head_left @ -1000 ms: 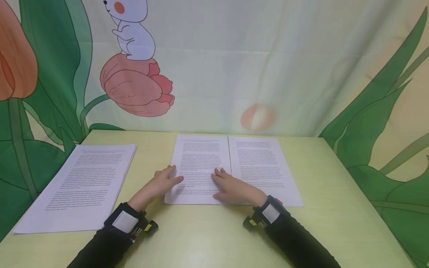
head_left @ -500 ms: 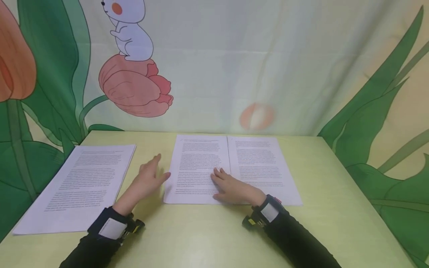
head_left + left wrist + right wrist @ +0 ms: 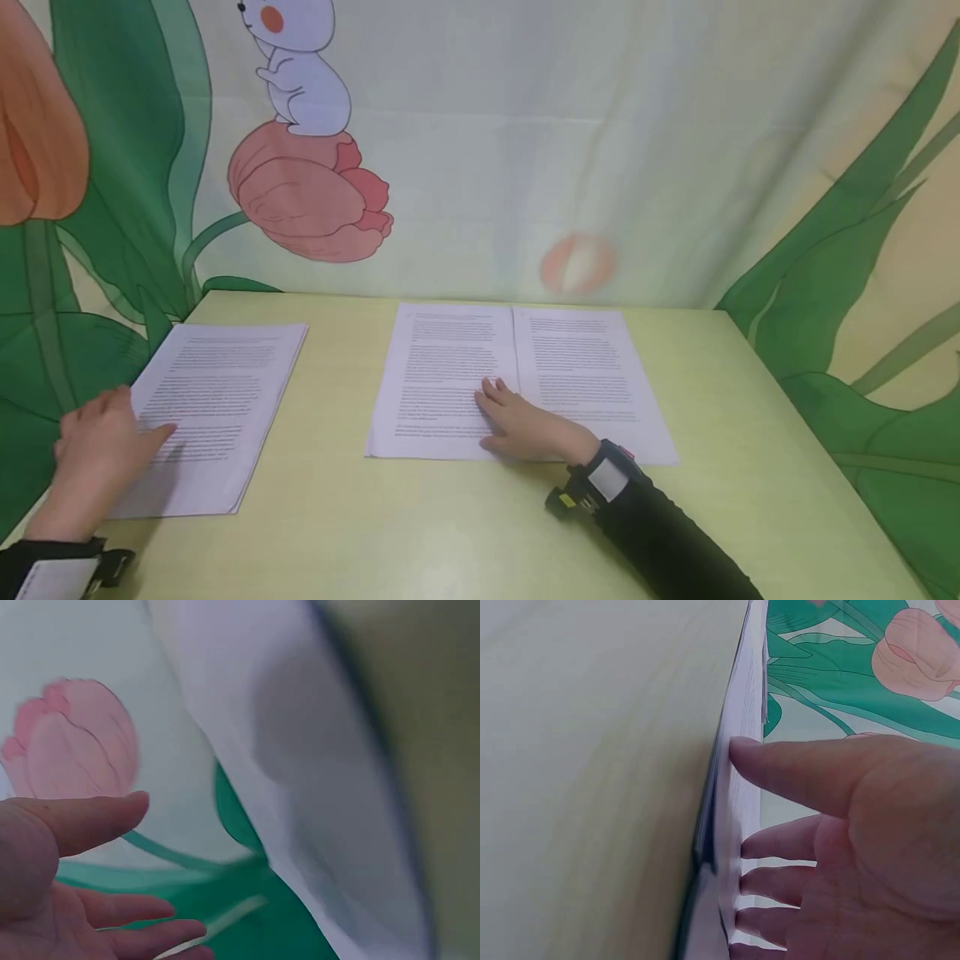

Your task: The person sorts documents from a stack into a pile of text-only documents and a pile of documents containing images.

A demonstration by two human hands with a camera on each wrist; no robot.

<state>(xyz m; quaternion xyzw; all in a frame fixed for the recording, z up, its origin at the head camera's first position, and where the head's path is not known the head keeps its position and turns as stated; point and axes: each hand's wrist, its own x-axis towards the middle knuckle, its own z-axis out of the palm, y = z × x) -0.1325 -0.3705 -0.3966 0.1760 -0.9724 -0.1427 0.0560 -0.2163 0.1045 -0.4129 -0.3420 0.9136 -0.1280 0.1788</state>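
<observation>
My left hand (image 3: 105,454) is over the left edge of a stack of printed paper (image 3: 213,417) at the table's left side. In the left wrist view its thumb and fingers (image 3: 146,937) are spread and straight, with the pale paper (image 3: 225,697) beyond them and nothing held. At the middle, two printed pages lie side by side, the left page (image 3: 442,358) and the right page (image 3: 573,362). Across their lower inner part rests my right hand (image 3: 525,421), fingers extended. The right wrist view has its fingertips touching the paper (image 3: 739,787), seen edge-on.
Everything lies on a light yellow table (image 3: 420,525). Behind it hangs a curtain (image 3: 465,150) printed with tulips, leaves and a white animal. Dark sleeves and wrist-worn cameras (image 3: 562,500) extend close over the tabletop.
My left hand has left the left edge of the middle pages and moved left to the far edge of the left stack. The right hand stays in place on the pages.
</observation>
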